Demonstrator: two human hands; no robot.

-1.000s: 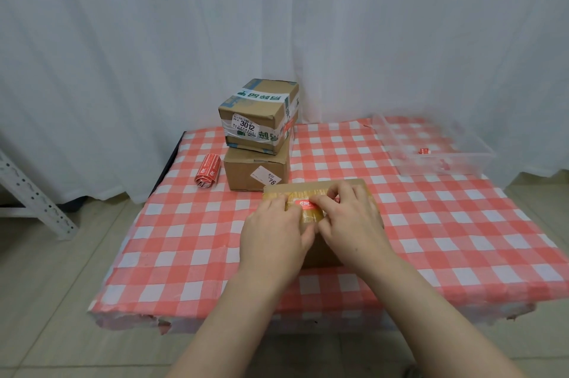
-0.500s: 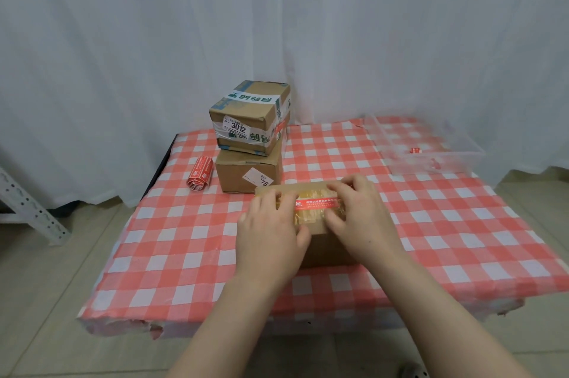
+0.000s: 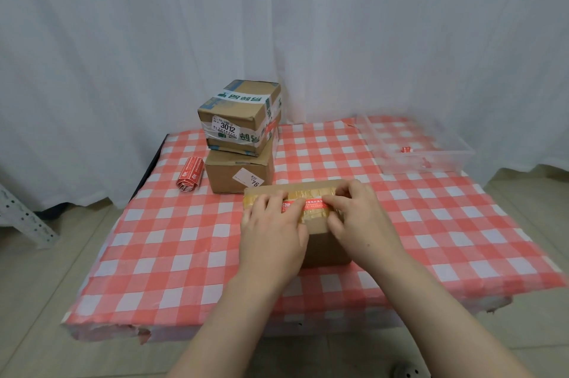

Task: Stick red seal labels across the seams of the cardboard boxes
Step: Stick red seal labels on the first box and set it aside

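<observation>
Head view: the box (image 3: 326, 250) sits mid-bench (image 3: 172, 254), towards the near edge. The label (image 3: 311, 204) lies left to right on the box top, over a strip of yellowish tape (image 3: 317, 192); only the label's middle shows, since both ends are under fingers, so I cannot tell whether it crosses the seam.

The left hand (image 3: 272, 234) rests palm down with its fingers laid on the label's left end; the right hand (image 3: 358, 220) has bent fingers on the right end and its thumb down the near face. Both hands press and neither grips anything.

The label looks thin, limp and tacky, so it will likely crease or trap air; it is best held by its ends and smoothed from the middle outward. The glossy, wrinkled tape may take the glue poorly, so firm rubbing seems wise. The box looks light and stiff and could slide on the cloth, though the weight of the hands should steady it.

Just beyond the box, to the left, is a stack of two taped boxes (image 3: 238, 114); whether it touches the box I cannot tell. The roll (image 3: 190, 175) of red labels lies left of the stack, within reach. A clear tray (image 3: 426, 164) stands far right, well apart, with red scraps inside; a white curtain (image 3: 123, 39) hangs behind. Nothing stands between the hands and the label.
</observation>
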